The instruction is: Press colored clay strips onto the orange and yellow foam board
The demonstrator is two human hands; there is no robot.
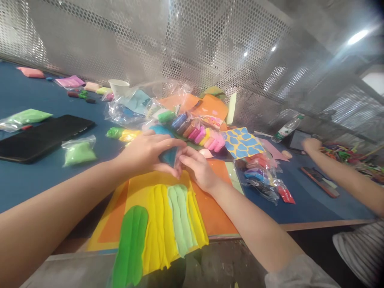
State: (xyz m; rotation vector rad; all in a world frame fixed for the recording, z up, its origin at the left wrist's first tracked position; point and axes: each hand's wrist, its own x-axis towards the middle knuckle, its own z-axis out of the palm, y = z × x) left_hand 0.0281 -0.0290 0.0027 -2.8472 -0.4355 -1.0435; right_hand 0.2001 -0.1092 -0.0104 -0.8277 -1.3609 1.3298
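Note:
Between both hands is a small clear packet of dark blue modelling clay [169, 156]. My left hand [151, 150] curls over it from the left, thumb below and fingers above. The fingertips of my right hand [198, 166] pinch its right edge. Just below lies a yellow-orange sheet [139, 184]. Flattened strips of clay hang from the sheet over the table's front edge: dark green clay [132, 240], yellow clay [159, 228] and mint clay [181, 220]. An orange sheet [220, 216] lies under my right wrist.
Several wrapped clay sticks [201, 134] lie beyond my hands. A black phone [45, 138] and a light green clay packet [79, 152] are at left. At right are more clay packets [259, 174], a bottle [288, 128] and another person's arm [345, 172]. A perforated metal wall [198, 44] rises behind.

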